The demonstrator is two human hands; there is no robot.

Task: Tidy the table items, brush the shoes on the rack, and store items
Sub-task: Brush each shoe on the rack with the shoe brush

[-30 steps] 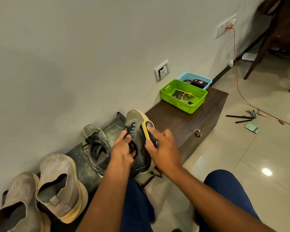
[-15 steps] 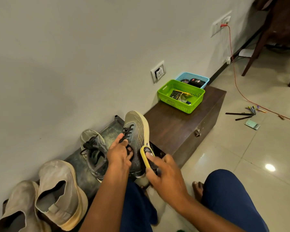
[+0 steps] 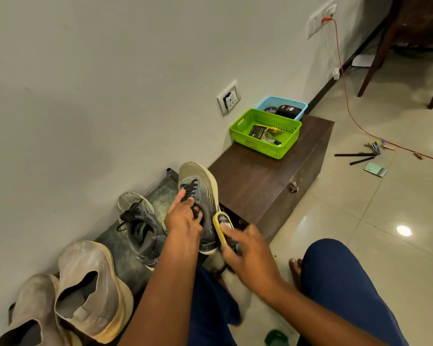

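Note:
My left hand [image 3: 183,218] grips a grey lace-up sneaker [image 3: 200,193] at its laces, holding it toe-up above the low dark shoe rack [image 3: 160,193]. My right hand [image 3: 245,250] holds a yellow-backed shoe brush [image 3: 221,229] against the sneaker's right side near the heel. The matching grey sneaker [image 3: 140,228] lies on the rack to the left. Two beige boots [image 3: 85,285] stand at the rack's near end.
A brown wooden box [image 3: 273,176] by the wall carries a green basket [image 3: 265,132] and a blue basket [image 3: 281,107] with polish tins. Pens [image 3: 360,154] and a card lie on the tiled floor, with an orange cable [image 3: 345,96] and chair legs beyond.
The brush in my right hand has slid down the sneaker's side from near the laces toward the heel. The sneaker stays in my left hand, lifted slightly.

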